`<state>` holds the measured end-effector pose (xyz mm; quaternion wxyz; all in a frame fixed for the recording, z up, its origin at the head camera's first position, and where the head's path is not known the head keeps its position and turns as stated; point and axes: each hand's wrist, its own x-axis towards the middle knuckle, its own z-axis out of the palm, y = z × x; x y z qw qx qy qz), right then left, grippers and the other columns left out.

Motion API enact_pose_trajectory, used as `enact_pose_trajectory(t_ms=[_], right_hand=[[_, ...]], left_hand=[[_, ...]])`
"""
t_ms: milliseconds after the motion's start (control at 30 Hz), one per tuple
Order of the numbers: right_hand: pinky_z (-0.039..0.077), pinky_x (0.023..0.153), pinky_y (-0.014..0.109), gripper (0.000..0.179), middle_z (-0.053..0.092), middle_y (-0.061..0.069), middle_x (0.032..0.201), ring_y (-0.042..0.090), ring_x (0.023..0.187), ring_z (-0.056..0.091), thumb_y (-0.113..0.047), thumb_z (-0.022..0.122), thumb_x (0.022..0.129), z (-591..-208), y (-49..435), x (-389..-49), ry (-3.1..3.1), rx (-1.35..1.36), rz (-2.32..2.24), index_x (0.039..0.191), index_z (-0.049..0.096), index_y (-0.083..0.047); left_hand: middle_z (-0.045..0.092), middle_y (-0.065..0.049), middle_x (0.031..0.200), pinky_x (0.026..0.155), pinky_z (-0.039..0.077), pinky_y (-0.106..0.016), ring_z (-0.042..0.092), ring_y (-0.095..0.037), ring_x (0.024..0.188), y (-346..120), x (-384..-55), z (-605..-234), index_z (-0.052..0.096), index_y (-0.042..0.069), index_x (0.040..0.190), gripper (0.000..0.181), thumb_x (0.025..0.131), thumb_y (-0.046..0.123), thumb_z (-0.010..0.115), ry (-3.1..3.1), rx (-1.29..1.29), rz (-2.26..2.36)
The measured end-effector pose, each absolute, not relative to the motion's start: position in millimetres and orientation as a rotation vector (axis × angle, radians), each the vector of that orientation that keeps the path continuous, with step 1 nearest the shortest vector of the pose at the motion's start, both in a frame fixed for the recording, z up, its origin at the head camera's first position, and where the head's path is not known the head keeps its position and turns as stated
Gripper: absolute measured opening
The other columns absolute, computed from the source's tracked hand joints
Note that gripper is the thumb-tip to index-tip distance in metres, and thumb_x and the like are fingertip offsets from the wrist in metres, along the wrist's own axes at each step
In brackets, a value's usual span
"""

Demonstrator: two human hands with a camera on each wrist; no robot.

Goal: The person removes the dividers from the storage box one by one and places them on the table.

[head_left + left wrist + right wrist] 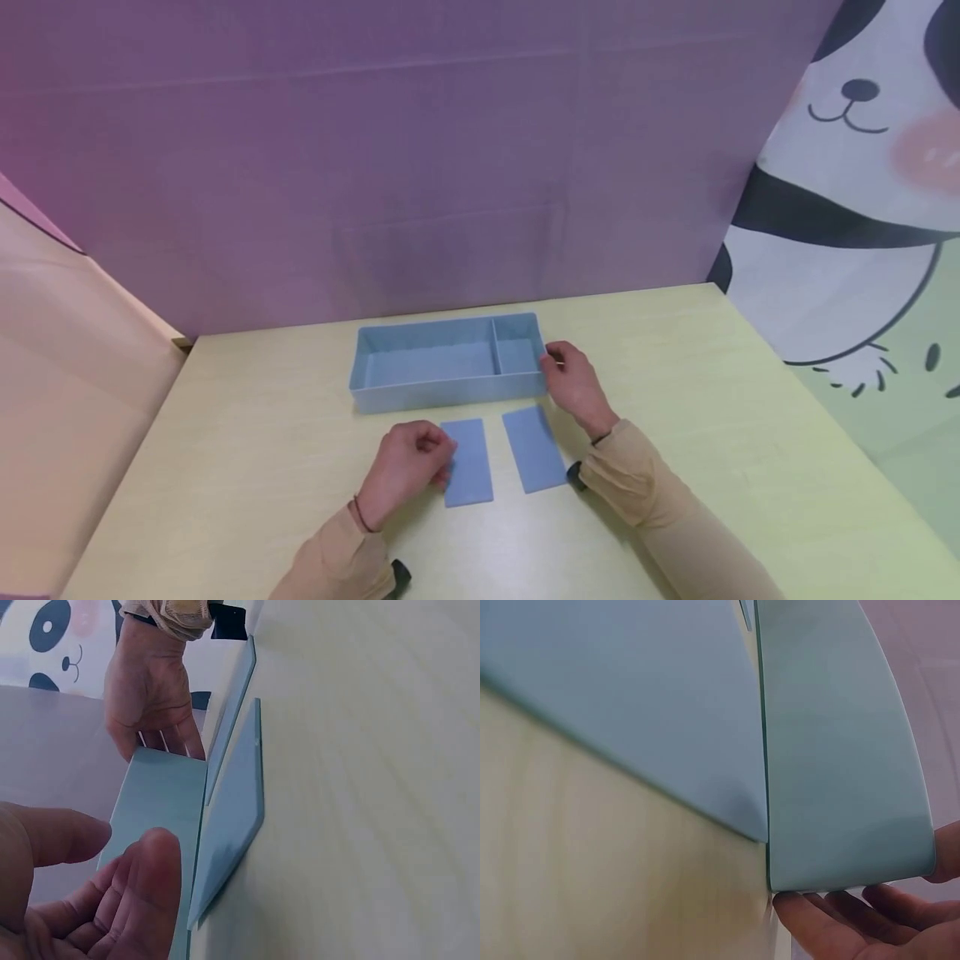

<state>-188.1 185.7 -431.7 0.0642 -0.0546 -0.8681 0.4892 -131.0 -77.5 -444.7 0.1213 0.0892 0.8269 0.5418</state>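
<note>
A light blue divided tray point(450, 392) lies lengthwise on the table, with a large left compartment and a small right one. At its right end my right hand point(576, 385) grips the end wall, its thumb over the rim and its fingers against the outside, as the right wrist view shows. Two flat blue rectangular panels lie in front of the tray, the left panel point(471, 467) fairly straight and the right panel point(535, 450) slightly turned. Beside the left panel is my left hand point(408, 462), fingers loosely bent, a gap between thumb and forefinger, holding nothing.
The pale wooden table point(247, 433) ends at a purple cloth wall point(450, 167) close behind the tray. A panda picture point(847, 208) covers the wall at the right. Dark wrist straps and beige sleeves point(660, 500) show on both arms.
</note>
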Motion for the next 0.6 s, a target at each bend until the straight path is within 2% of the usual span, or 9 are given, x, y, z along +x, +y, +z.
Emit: enact_pose_trajectory(t_ms=[167, 433, 600], right_hand=[[0.048, 0.09, 0.045, 0.037, 0.054, 0.025, 0.126, 0.035, 0.115, 0.054, -0.016, 0.046, 0.098, -431, 186, -187, -2.616, -0.153, 1.49, 0.127, 0.051, 0.007], [0.053, 0.076, 0.037, 0.037, 0.057, 0.025, 0.121, 0.032, 0.097, 0.061, -0.015, 0.046, 0.098, -432, 187, -187, -2.604, -0.138, 1.515, 0.126, 0.05, 0.008], [0.053, 0.076, 0.036, 0.036, 0.057, 0.025, 0.121, 0.033, 0.1, 0.06, -0.014, 0.046, 0.098, -433, 186, -188, -2.586, -0.144, 1.528, 0.125, 0.051, 0.008]], left_hand=[[0.064, -0.006, 0.065, 0.05, 0.047, -0.028, 0.063, -0.018, 0.055, -76, -132, -439, 0.065, 0.004, 0.085, 0.012, 0.089, 0.014, 0.065, 2.448, 0.328, 1.617], [0.065, -0.01, 0.071, 0.057, 0.051, -0.028, 0.063, -0.015, 0.058, -71, -136, -431, 0.067, 0.004, 0.086, 0.011, 0.088, 0.014, 0.067, 2.455, 0.338, 1.676], [0.066, -0.009, 0.074, 0.057, 0.053, -0.028, 0.063, -0.014, 0.06, -63, -139, -424, 0.068, 0.004, 0.087, 0.01, 0.088, 0.014, 0.066, 2.482, 0.379, 1.7]])
